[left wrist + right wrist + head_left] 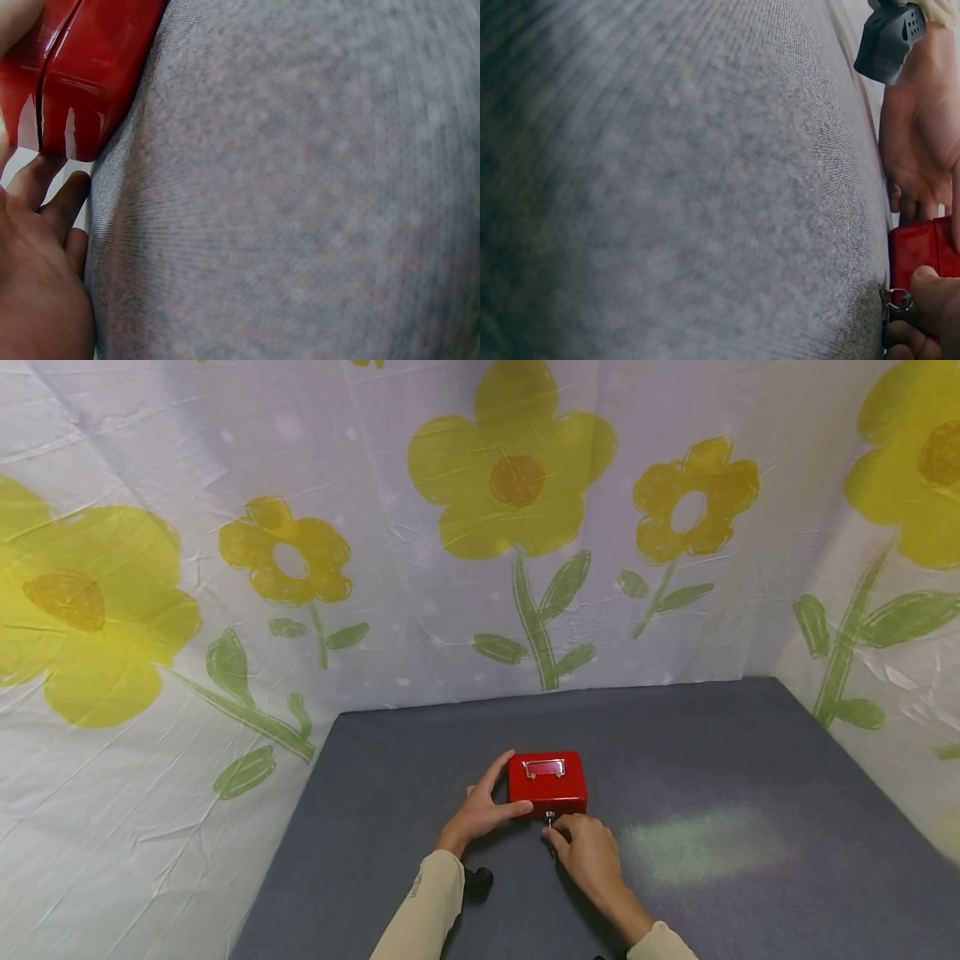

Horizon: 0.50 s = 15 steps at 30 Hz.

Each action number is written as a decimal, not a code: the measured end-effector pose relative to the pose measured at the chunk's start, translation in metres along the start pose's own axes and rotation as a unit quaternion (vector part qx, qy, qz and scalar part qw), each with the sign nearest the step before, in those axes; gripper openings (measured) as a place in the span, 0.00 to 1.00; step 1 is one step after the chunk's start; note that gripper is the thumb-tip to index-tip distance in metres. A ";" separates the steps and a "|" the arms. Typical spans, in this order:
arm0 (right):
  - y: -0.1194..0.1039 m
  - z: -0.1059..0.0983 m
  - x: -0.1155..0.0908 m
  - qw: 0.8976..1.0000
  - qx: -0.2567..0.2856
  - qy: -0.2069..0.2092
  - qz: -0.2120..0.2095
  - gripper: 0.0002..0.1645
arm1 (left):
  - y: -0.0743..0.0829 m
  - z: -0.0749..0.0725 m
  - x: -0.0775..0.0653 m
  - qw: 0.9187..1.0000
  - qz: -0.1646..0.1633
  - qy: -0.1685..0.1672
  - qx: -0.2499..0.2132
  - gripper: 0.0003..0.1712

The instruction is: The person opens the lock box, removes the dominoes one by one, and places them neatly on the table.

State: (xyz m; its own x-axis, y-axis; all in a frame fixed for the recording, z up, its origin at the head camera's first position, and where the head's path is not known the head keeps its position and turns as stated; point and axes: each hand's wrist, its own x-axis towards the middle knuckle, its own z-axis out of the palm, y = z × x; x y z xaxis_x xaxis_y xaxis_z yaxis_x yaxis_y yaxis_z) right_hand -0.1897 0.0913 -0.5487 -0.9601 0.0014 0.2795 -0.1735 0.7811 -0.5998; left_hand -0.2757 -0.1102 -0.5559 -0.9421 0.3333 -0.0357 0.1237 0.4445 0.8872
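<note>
A small red cash box [547, 789] with a silver folding handle [545, 767] on its closed lid sits on the dark grey table. My left hand [480, 812] holds it at the left side, thumb against the front and index finger reaching to the back corner. At the front face, my right hand [592, 853] pinches a key [551, 823] at the lock, between thumb and curled index finger. In the right wrist view a metal key ring [900, 299] hangs beside the thumb. The fingers cover most of the key.
The grey tabletop [420, 752] extends around the box, with a patch of light on its right part. Under the left wrist shows a black wrist camera [478, 883]. White sheets with yellow flowers [517, 477] hang behind and along both sides of the table.
</note>
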 end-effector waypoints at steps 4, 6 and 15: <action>0.000 0.000 0.000 1.000 0.001 0.002 -0.002 0.06 | -0.001 0.000 0.000 1.000 -0.001 0.001 -0.002 0.54; -0.001 -0.001 0.000 1.000 0.005 0.002 -0.001 0.06 | -0.001 0.000 0.001 1.000 0.002 0.001 -0.002 0.54; -0.001 -0.001 0.002 1.000 0.010 0.001 0.002 0.05 | -0.002 0.000 0.002 1.000 0.005 -0.002 0.001 0.54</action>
State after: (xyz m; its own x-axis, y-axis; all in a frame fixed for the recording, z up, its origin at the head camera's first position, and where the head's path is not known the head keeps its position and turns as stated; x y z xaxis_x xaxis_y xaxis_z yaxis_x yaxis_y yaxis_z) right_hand -0.1911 0.0913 -0.5469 -0.9601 0.0054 0.2795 -0.1750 0.7680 -0.6160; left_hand -0.2776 -0.1102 -0.5578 -0.9394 0.3415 -0.0295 0.1332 0.4431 0.8865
